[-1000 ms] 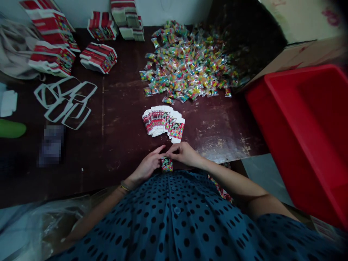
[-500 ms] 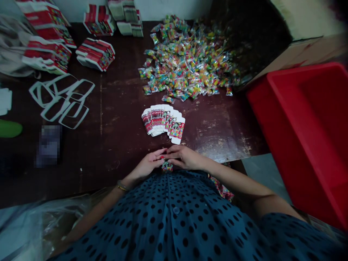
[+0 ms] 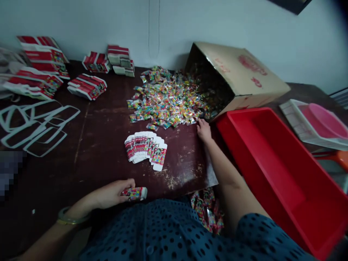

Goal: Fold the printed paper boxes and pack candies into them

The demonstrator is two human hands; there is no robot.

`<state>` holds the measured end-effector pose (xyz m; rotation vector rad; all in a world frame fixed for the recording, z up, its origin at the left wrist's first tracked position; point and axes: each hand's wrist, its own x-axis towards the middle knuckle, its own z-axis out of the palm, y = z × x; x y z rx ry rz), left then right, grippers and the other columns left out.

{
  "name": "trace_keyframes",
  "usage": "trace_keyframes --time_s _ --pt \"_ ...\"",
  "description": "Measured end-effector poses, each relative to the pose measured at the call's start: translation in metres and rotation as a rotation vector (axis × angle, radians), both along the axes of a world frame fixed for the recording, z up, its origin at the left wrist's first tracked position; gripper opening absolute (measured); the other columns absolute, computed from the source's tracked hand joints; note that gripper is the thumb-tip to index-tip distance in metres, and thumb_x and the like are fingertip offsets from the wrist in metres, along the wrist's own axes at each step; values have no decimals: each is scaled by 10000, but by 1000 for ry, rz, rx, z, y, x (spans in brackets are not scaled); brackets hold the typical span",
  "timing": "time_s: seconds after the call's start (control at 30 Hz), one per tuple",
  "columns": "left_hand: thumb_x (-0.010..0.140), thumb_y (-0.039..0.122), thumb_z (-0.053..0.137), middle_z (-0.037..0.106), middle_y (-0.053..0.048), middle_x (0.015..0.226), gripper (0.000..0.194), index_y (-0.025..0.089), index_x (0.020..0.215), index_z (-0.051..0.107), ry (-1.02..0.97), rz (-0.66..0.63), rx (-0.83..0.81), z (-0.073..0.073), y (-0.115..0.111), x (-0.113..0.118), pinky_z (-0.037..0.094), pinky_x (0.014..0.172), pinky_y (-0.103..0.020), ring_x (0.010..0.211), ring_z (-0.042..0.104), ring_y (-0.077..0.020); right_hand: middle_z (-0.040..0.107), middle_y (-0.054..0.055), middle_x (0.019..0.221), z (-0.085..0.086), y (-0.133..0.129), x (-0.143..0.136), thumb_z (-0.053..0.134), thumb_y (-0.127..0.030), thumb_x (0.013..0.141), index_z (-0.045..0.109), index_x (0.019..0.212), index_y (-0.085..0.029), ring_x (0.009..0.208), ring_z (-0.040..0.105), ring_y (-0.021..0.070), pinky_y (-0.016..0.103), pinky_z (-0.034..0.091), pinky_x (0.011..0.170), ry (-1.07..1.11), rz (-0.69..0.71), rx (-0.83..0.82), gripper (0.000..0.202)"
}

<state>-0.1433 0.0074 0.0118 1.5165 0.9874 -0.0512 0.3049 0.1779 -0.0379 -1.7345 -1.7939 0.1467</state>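
My left hand (image 3: 116, 194) is closed around a small printed carton (image 3: 136, 194), whose white end points right near the table's front edge. My right hand (image 3: 203, 129) is stretched forward, fingers extended, its fingertips at the near right edge of a pile of clear candy packets (image 3: 171, 99) with coloured sweets inside. Whether a packet is between those fingertips is not clear. Between the two hands lies a fanned row of flat red-and-white cartons (image 3: 145, 146).
A cardboard box (image 3: 244, 72) lies on its side behind the pile, packets in its mouth. A big red bin (image 3: 274, 170) stands at right. Bundled cartons (image 3: 88, 87) and loose white bands (image 3: 46, 123) are at left. Shiny printed packs (image 3: 208, 210) show below the table edge.
My hands, together at the small carton before, are now apart. The left keeps the carton and has moved left; the right has reached forward to the candy pile. The view has tilted up.
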Motion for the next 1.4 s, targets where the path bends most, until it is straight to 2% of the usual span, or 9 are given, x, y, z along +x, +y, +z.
trace_keyframes --time_s 0.17,0.27,0.4,0.53,0.87,0.93,1.03,1.23,1.4 --pt "725 357 679 662 -41 941 514 185 1175 501 -249 573 -294 -17 6 29 492 702 -292 780 650 -184 578 178 1227 -38 -64 -55 469 -179 880 571 1168 -115 1083 520 250 461 376 984 2 41 -48 313" --pt "663 279 748 678 -82 994 641 172 1235 482 -369 774 -367 -28 8 54 529 746 -341 819 681 -213 647 119 1091 -29 -111 -90 469 -241 898 585 1109 -176 996 581 227 413 445 921 224 108 -123 249" --pt "676 220 726 665 -95 1037 603 184 1228 485 -434 737 -373 -32 5 81 560 677 -332 803 682 -202 658 35 937 8 -154 -140 494 -358 908 563 1055 -217 828 629 167 283 507 748 733 284 -321 215" --pt "698 178 684 638 -86 1037 650 194 1300 440 -414 581 -328 -28 1 91 559 602 -290 814 666 -199 639 6 831 29 -154 -170 582 -367 857 604 915 -199 732 591 141 253 480 701 787 352 -342 180" --pt "745 318 679 636 -60 904 600 170 1285 464 -385 492 -273 -19 -4 76 536 547 -258 737 618 -169 543 68 1272 36 -155 -176 571 -350 884 678 841 -224 1183 446 253 456 322 1022 259 555 -188 171" --pt "791 487 609 645 -66 874 543 157 1216 533 -407 541 -268 -16 -4 76 530 533 -264 713 618 -172 479 53 1364 38 -163 -181 492 -355 928 690 918 -235 1235 428 244 448 318 1050 351 675 -272 232" --pt "823 652 438 669 -93 826 628 120 1103 617 -427 658 -307 -17 -3 77 512 505 -280 668 622 -193 532 67 1276 31 -173 -188 446 -369 943 641 1080 -244 1116 538 203 375 437 970 724 497 -354 269" --pt "797 435 547 687 -91 916 430 135 1087 649 -432 603 -262 -23 2 74 500 569 -262 795 623 -217 638 5 915 13 -169 -191 693 -337 752 511 1260 -275 668 603 117 226 533 570 1232 440 -812 544" --pt "732 297 579 666 -68 937 331 143 1004 688 -376 554 -116 -14 8 74 487 619 -242 836 578 -198 645 49 1029 30 -165 -188 627 -295 835 692 1076 -241 946 613 170 328 518 853 804 660 -482 255"
